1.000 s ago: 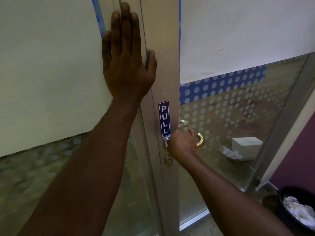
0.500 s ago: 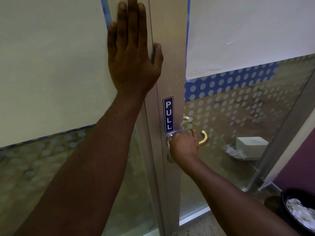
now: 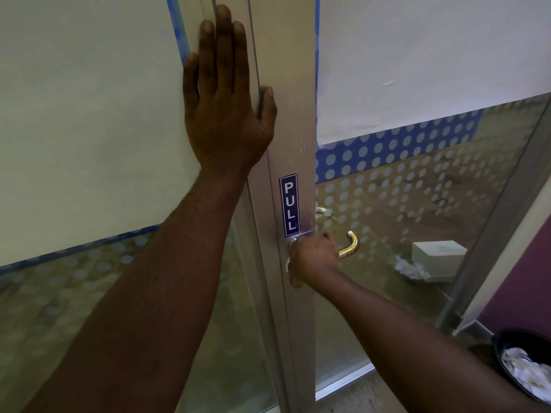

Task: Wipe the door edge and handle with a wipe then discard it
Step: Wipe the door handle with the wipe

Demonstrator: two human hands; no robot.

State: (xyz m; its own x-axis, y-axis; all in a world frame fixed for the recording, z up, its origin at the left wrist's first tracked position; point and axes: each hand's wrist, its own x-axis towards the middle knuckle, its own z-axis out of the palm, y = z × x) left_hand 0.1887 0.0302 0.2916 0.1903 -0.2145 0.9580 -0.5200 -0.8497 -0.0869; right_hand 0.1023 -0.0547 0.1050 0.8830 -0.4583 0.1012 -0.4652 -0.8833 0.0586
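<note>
A grey metal door stile [image 3: 293, 120] runs down the middle with a blue PULL sign [image 3: 289, 205] on it. Just below the sign a brass lever handle [image 3: 351, 246] sticks out to the right. My right hand [image 3: 313, 257] is closed around the handle's base, and a small white piece of wipe [image 3: 288, 262] shows at the hand's left edge. My left hand [image 3: 223, 96] lies flat and open against the frame higher up, fingers spread, thumb on the door stile.
A black bin [image 3: 524, 368] with crumpled white paper stands at the lower right on the floor. Behind the dotted glass panel [image 3: 417, 186] sit a white box [image 3: 438, 253] and some crumpled paper. A purple wall [image 3: 524, 281] lies to the right.
My right hand has slid slightly along the handle's base near the door stile, and a bit of white wipe now shows. The left hand stays flat on the frame.
</note>
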